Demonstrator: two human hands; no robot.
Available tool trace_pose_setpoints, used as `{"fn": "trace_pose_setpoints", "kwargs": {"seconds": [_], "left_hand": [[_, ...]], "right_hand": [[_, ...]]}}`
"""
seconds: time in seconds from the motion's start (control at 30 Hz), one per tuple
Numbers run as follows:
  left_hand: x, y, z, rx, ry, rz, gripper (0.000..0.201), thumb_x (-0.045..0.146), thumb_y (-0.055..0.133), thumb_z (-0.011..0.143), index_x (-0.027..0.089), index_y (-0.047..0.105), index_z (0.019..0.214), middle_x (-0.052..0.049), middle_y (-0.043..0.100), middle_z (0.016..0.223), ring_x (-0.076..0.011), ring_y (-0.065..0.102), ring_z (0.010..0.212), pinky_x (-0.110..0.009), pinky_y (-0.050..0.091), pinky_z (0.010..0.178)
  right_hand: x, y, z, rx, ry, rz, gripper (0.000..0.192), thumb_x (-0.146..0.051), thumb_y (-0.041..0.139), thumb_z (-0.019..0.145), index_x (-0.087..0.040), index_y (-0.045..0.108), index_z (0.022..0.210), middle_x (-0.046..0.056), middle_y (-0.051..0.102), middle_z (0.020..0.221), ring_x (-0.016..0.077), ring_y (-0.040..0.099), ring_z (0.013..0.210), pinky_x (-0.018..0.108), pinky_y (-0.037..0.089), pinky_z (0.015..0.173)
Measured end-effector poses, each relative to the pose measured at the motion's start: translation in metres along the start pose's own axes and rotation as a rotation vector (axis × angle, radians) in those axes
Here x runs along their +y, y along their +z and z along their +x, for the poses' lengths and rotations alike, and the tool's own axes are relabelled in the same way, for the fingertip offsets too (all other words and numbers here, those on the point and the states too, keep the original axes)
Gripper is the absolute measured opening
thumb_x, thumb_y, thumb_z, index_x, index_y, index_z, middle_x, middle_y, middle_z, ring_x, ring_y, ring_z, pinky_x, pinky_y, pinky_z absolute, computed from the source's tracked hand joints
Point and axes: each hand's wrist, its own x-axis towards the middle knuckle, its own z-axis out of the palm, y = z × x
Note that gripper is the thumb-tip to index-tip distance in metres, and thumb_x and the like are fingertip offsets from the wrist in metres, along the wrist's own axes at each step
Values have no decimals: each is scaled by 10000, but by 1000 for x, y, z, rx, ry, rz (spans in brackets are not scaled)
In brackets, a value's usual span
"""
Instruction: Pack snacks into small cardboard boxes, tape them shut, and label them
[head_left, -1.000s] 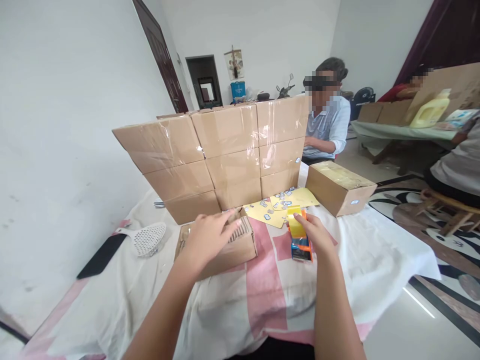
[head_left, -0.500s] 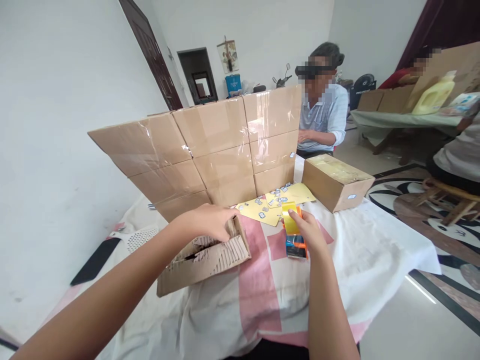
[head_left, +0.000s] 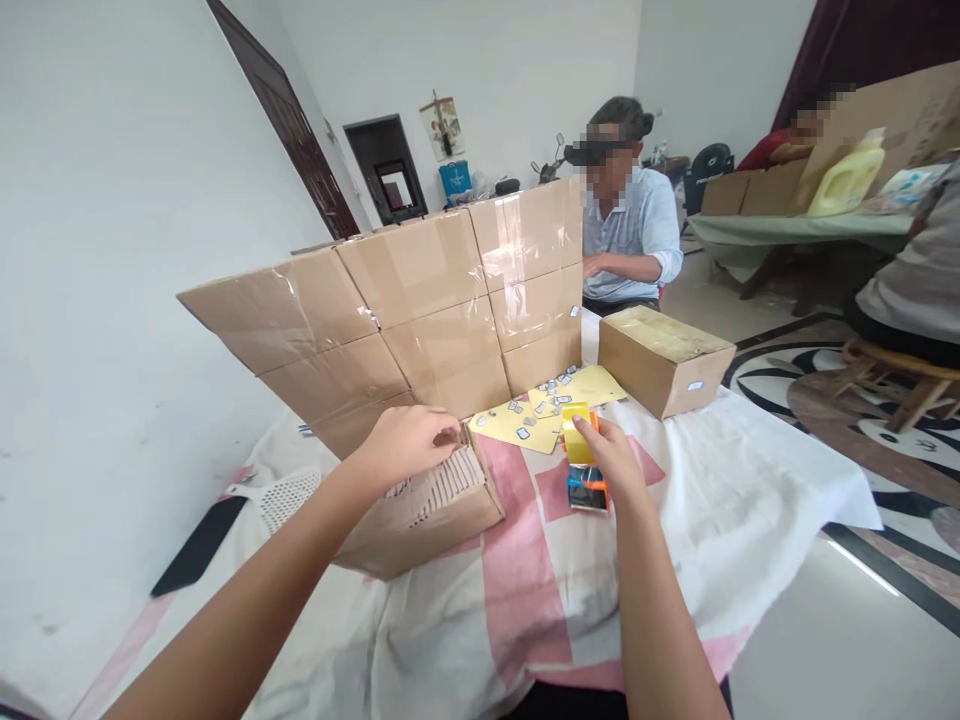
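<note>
My left hand (head_left: 412, 440) has its fingers curled over the back edge of a small cardboard box (head_left: 431, 535), with part of the grip hidden. The box's top face is torn and shows ribbed corrugation. To the right, my right hand (head_left: 613, 455) is closed around a tape dispenser (head_left: 587, 487), which has orange and blue parts and a yellow strip facing up. Just beyond it lie yellow sheets (head_left: 546, 436) carrying several small label-like pieces.
A tall cardboard partition (head_left: 435, 300) stands behind the box. A closed carton (head_left: 660, 375) sits at the right. Left of the box are a white perforated scoop (head_left: 285, 500) and a black flat object (head_left: 196, 545). A person (head_left: 630, 220) sits beyond the partition.
The small box has tilted, showing more of its front wall. My left hand's fingers have curled in more. My right hand keeps the tape dispenser in nearly the same place.
</note>
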Motion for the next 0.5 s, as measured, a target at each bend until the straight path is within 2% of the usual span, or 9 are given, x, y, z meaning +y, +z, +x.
{"fn": "trace_pose_setpoints", "kwargs": {"seconds": [0.1,0.17,0.27,0.33,0.4,0.47,0.5], "left_hand": [[-3,3,10,-62,61,-73,301,234,486,902,297,780,913,24,764,1070,-180,690,921,-286,432,697],[-8,4,17,-89,66,-143,308,263,479,929,283,782,876,17,760,1058,-175,686,889,-286,450,708],[-15,3,11,-25,-3,-229,355,388,446,999,294,783,936,13,768,1062,-195,693,937,-308,496,792],[-14,5,-11,161,-89,-231,379,436,410,1032,310,766,1066,2,766,1125,-216,690,1037,-346,510,908],[-7,11,-44,456,-154,-185,353,425,420,1042,307,731,1163,-20,749,1198,-227,673,1125,-383,494,1012],[5,26,-79,731,-162,-129,298,371,470,1031,297,703,1201,-41,731,1244,-230,663,1167,-398,489,1047],[12,36,-92,787,-160,-112,290,342,485,1025,293,686,1228,-48,721,1273,-234,654,1197,-409,483,1065]], "right_hand": [[2,0,3,0,-14,14,402,-612,671,838,-216,668,906,83,758,878,289,732,813,366,563,667],[3,-1,4,11,-16,19,399,-613,677,829,-218,665,892,81,759,871,295,733,814,374,568,680],[3,-3,4,26,-15,18,397,-624,671,824,-228,646,849,82,754,839,300,726,792,382,566,668],[2,-4,3,44,-10,7,394,-628,648,833,-234,639,829,89,754,824,302,723,783,382,563,649],[3,-4,4,59,1,1,395,-630,612,845,-238,651,850,94,760,826,307,724,778,384,564,625],[5,-4,5,57,-13,-38,418,-636,556,868,-237,675,905,96,769,839,310,729,778,389,573,615],[6,-3,5,58,-39,-87,440,-639,518,885,-236,686,934,96,773,843,309,733,776,393,579,618]]}}
